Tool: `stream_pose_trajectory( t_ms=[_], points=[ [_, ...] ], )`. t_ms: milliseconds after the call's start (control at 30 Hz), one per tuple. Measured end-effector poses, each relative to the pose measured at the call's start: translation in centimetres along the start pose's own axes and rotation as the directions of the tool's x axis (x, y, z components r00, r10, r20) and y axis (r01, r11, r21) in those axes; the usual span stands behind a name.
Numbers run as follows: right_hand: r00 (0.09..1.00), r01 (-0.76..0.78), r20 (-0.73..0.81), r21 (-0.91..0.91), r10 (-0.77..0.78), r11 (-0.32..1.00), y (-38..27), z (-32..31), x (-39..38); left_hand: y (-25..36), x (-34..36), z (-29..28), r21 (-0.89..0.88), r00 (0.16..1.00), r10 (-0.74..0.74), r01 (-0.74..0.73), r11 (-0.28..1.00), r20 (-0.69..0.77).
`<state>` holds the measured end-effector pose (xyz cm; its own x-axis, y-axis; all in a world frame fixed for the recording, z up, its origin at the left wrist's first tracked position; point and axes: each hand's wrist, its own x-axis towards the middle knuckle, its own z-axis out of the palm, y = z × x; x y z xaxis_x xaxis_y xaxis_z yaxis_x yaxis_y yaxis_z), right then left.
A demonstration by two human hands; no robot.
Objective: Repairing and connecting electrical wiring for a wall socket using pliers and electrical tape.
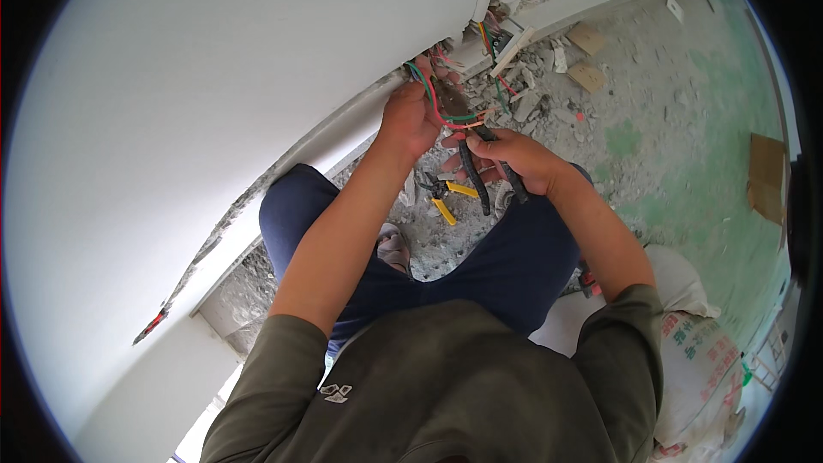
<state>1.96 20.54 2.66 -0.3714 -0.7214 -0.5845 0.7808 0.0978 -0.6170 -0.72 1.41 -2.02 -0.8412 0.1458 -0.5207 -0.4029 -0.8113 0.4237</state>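
My left hand (410, 123) is closed around red and green electrical wires (435, 103) that come out of a broken gap at the foot of the white wall. My right hand (523, 159) grips a pair of pliers (473, 173) by its dark handles, which are spread apart. The pliers' head points up at the wires beside my left fingers. Several wire ends reach across it, but whether the jaws touch them I cannot tell. Below, between my knees, yellow-handled wire strippers (444, 197) lie on the rubble.
More coloured wires hang by an open socket box (501, 47) at the wall corner. Broken plaster (536, 103) and pieces of board (586, 77) litter the floor. A cardboard piece (766, 177) lies far right. Printed white sacks (699, 369) stand at my right side.
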Motion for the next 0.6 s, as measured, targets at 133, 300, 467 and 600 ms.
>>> stream_pose_trajectory(
  t_ms=[133, 300, 467, 600],
  points=[
    [0.998, 0.058, 0.008, -0.095, -0.058, 0.994, 0.6, -0.4, 0.0, 0.4, -0.4, 1.0, 0.055, 1.0, -0.026, 0.025, 0.998, 0.013],
    [0.999, 0.031, 0.03, 0.037, -0.033, 0.999, 1.2, 0.3, 0.4, 0.7, -0.6, 1.2, 0.107, 0.999, -0.05, 0.052, 0.993, -0.017],
    [0.994, 0.085, 0.048, 0.154, -0.094, 0.984, 1.0, 1.5, 0.2, 0.8, -0.7, 1.3, 0.159, 0.998, -0.043, 0.048, 0.986, -0.034],
    [0.99, 0.115, 0.051, 0.25, -0.132, 0.961, 2.0, 1.2, 1.0, 0.8, -0.7, 1.4, 0.175, 0.998, -0.047, 0.054, 0.983, -0.04]
  ],
)
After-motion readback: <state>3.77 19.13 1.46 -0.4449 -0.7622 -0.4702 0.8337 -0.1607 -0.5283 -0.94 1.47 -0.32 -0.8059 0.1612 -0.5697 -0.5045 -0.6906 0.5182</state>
